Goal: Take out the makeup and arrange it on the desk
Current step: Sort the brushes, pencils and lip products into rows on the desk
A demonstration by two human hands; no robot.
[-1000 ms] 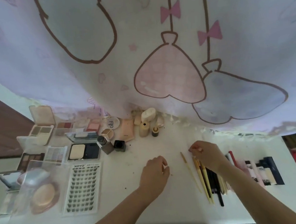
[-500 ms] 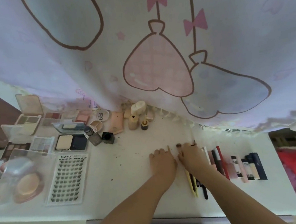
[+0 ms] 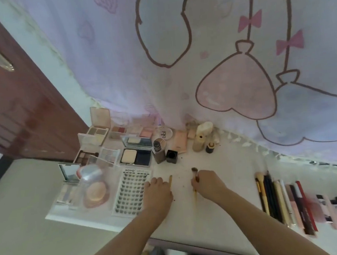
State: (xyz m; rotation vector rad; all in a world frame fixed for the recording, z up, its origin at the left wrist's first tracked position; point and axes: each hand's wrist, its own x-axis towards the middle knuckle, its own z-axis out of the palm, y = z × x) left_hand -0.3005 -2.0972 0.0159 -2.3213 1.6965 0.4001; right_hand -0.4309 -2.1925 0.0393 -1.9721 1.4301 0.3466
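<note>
On the white desk (image 3: 223, 214), my right hand (image 3: 207, 183) grips a makeup brush (image 3: 194, 173) with a dark tuft and yellow handle, tuft pointing away from me. My left hand (image 3: 157, 192) is closed on a thin yellow stick (image 3: 170, 181) whose tip pokes out beside the fingers. A row of brushes and pencils (image 3: 273, 197) lies at the right, followed by lipsticks and tubes (image 3: 334, 212). Open palettes (image 3: 94, 138) and compacts (image 3: 135, 156) crowd the back left.
A lash tray (image 3: 131, 190) and a round powder case (image 3: 94, 194) lie at the left front. Small bottles (image 3: 200, 140) stand at the back under a hanging cartoon curtain (image 3: 218, 50). A brown door (image 3: 17, 105) is at the left. The desk's front edge runs below my forearms.
Both hands have left the brush row and shifted left to the desk's middle, each carrying one item. The camera has swung left, showing the door.
</note>
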